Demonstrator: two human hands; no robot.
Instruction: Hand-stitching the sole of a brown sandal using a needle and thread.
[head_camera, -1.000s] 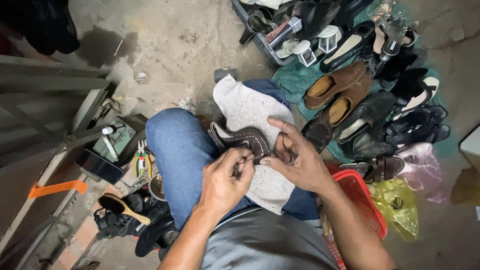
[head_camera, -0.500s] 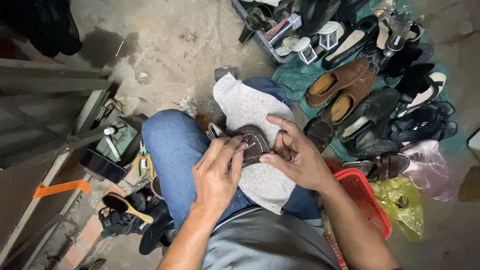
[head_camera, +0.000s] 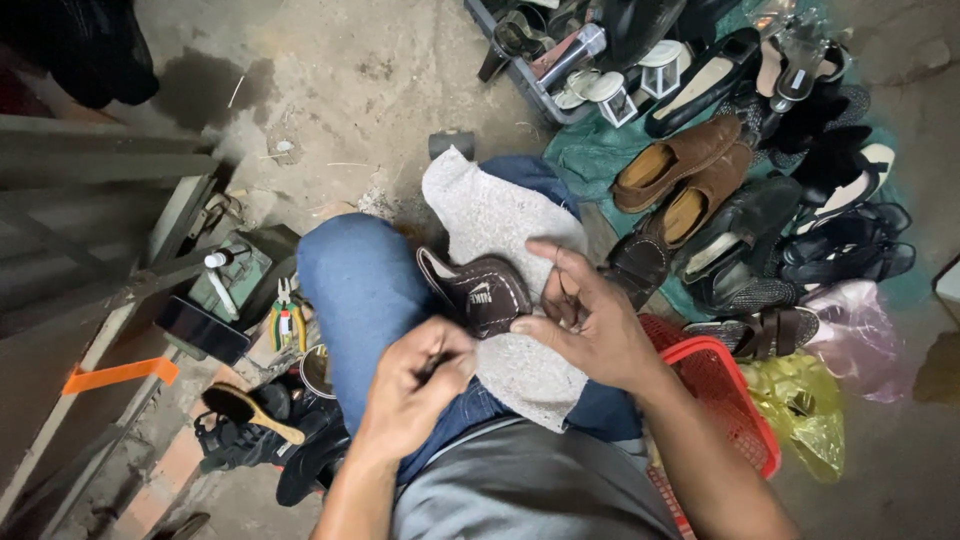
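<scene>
Sitting: person worked low over a concrete floor (head_camera: 400, 90), knees up, grey cloth (head_camera: 500, 300) spread across the lap.
Shoe heap: many shoes (head_camera: 760, 210) lay crowded to the right; a slipped shoe could have dropped among them.
Shoe: small dark brown shoe (head_camera: 485, 290) rested on the cloth, between the knees.
Right hand (head_camera: 590, 325): steadied the shoe, thumb and fingers pressed at its edge; loose hold, it might have twisted.
Left hand (head_camera: 415, 385): clenched round a thin tool, too small to identify; a slip could have jabbed the right thumb, judging by closeness.
</scene>
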